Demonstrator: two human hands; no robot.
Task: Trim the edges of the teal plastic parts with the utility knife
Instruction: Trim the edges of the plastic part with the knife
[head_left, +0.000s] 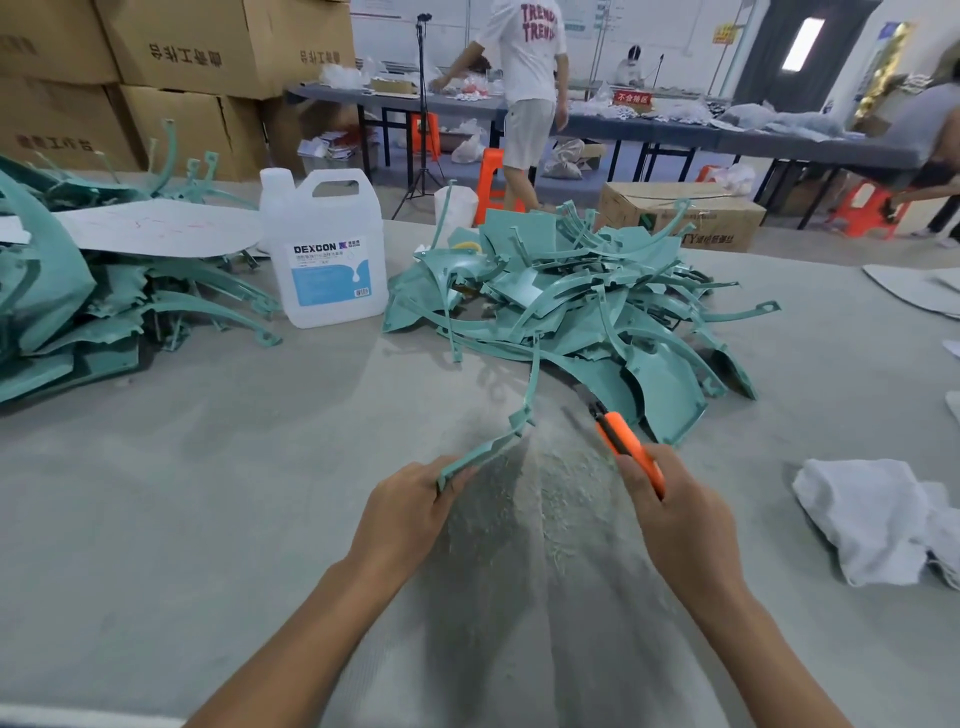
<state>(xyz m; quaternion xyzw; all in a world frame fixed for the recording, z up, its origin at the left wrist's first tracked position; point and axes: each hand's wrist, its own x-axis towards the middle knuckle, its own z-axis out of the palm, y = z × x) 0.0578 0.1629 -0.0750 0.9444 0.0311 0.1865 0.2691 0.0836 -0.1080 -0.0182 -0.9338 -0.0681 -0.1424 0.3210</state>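
your left hand (410, 514) pinches the wide end of a thin teal part (496, 446) at centre frame, its long strip arcing away. looks light and whippy, so grip near the cut. right hand (675, 514) wraps the orange utility knife (623, 447), blade off the part.

Jug (324, 249): white, DEXCON label, upright on the counter (156, 493) ahead of you, left of centre.
Cloth (878, 525): white, crumpled, on the counter at your right.
Boxes (182, 57): brown cardboard, stacked at your far left.
Stool (491, 182): orange, beyond the counter.
Person (530, 78): white shirt, back to you.
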